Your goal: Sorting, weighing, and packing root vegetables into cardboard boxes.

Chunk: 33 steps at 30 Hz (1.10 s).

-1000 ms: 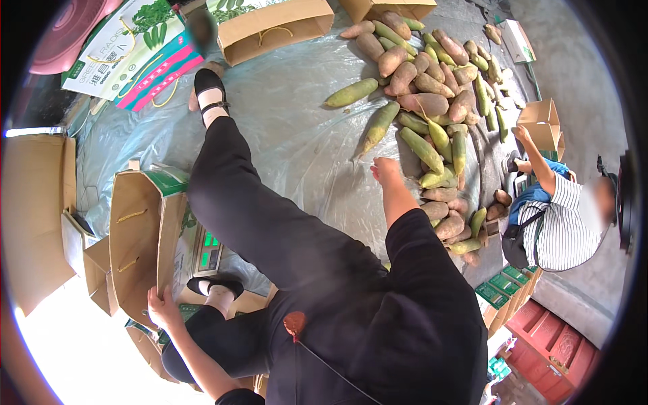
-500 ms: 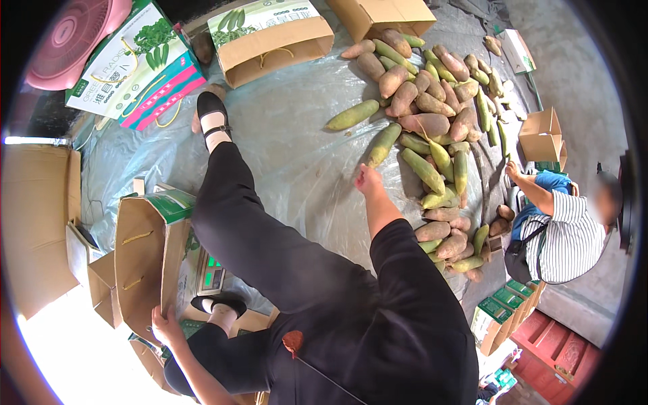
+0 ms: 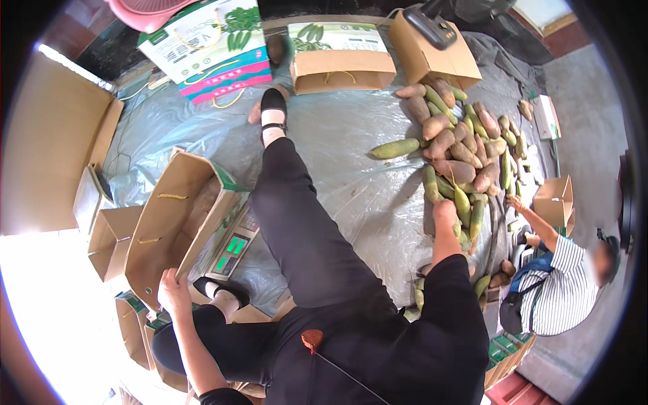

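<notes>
My left hand (image 3: 174,291) grips the rim of a tall open cardboard box (image 3: 154,251) with yellow cord handles. The box leans beside a scale (image 3: 233,246) with lit green displays. My right hand (image 3: 445,214) reaches down into a pile of green radishes (image 3: 478,217) and muddy, reddish-brown roots (image 3: 462,154). Its fingers are curled in among the radishes, and what they hold is hidden. One upright green radish (image 3: 430,182) lies just above that hand, and a separate radish (image 3: 395,148) lies at the pile's left side.
Clear plastic sheeting (image 3: 337,135) covers the floor under my outstretched leg. Open cartons (image 3: 344,71) and a larger box (image 3: 432,57) stand at the back, near a printed carton (image 3: 202,47) and a pink fan (image 3: 145,13). At right a person (image 3: 560,270) in stripes reaches toward the pile.
My right hand has moved right, off the end of one green radish and deeper into the pile. My left hand stays on the box rim. The whole view has shifted.
</notes>
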Tool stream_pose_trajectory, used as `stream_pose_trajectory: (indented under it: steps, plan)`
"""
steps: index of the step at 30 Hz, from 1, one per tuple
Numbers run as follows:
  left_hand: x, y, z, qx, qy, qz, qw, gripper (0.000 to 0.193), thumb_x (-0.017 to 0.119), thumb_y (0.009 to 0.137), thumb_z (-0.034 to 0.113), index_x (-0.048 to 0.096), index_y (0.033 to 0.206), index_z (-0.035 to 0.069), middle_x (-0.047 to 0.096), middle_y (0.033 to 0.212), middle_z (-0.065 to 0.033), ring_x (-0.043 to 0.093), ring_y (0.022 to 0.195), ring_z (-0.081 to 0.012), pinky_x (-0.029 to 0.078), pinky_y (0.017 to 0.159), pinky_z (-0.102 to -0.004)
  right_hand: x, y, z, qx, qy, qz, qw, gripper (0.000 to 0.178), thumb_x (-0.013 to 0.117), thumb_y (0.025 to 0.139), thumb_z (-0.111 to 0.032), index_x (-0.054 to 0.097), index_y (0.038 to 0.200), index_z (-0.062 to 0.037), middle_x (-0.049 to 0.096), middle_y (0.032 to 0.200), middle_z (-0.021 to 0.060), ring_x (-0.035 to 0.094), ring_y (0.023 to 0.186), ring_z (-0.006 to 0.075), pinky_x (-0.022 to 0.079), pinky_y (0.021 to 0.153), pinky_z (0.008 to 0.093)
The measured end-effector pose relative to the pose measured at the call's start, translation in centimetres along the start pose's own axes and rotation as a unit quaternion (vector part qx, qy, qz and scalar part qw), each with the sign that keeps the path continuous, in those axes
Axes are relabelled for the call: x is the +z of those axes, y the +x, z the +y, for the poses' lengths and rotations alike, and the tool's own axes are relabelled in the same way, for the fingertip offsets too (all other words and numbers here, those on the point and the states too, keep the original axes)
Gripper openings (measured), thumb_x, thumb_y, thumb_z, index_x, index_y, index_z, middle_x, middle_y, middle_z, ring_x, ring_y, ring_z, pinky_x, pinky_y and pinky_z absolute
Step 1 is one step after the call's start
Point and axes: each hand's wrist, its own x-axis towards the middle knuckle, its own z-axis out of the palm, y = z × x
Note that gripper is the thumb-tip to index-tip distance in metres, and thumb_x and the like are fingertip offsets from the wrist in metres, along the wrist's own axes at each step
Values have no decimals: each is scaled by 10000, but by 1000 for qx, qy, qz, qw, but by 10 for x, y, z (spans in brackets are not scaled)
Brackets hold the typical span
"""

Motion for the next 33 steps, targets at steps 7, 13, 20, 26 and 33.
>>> stream_pose_trajectory:
  steps: [7, 13, 20, 26, 33]
  plan:
    - [0, 8, 5, -25, 12, -35, 999, 162, 656, 718, 121, 611, 865, 70, 598, 857, -98, 588, 849, -307, 472, 712, -398, -41, 62, -19, -252, -28, 204, 945, 360, 397, 930, -301, 638, 894, -35, 626, 963, 200, 602, 854, 372, 467, 761, 470]
    - [-3, 0, -8, -32, -9, -26, 999, 146, 655, 719, 135, 615, 848, 80, 599, 847, -81, 593, 859, -277, 479, 732, -385, -110, -19, -110, -210, 341, 4, 916, 411, 484, 907, -379, 631, 867, 3, 636, 795, 145, 604, 687, 260, 482, 619, 345]
    - [-4, 2, -2, -16, -9, -27, 999, 145, 650, 717, 135, 611, 841, 71, 594, 838, -91, 587, 858, -292, 468, 731, -396, -220, -141, -208, -383, 601, -101, 694, 320, 528, 919, -295, 630, 1035, -14, 494, 749, -19, 476, 651, 72, 488, 597, 245]
    - [-3, -1, -10, -3, 4, -22, 1000, 173, 662, 712, 126, 600, 859, 59, 588, 844, -108, 583, 834, -318, 471, 697, -406, -261, -262, -294, -474, 665, -276, 507, 323, 557, 892, -268, 596, 1034, 19, 606, 886, 74, 589, 807, 145, 520, 617, 276]
    - [-2, -2, -9, 41, 3, 6, 999, 166, 645, 743, 133, 598, 883, 56, 589, 862, -121, 584, 812, -334, 467, 673, -412, -154, -416, -392, -605, 568, -283, 481, 362, 525, 898, -277, 545, 657, -8, 509, 533, 63, 505, 433, 155, 432, 414, 312]
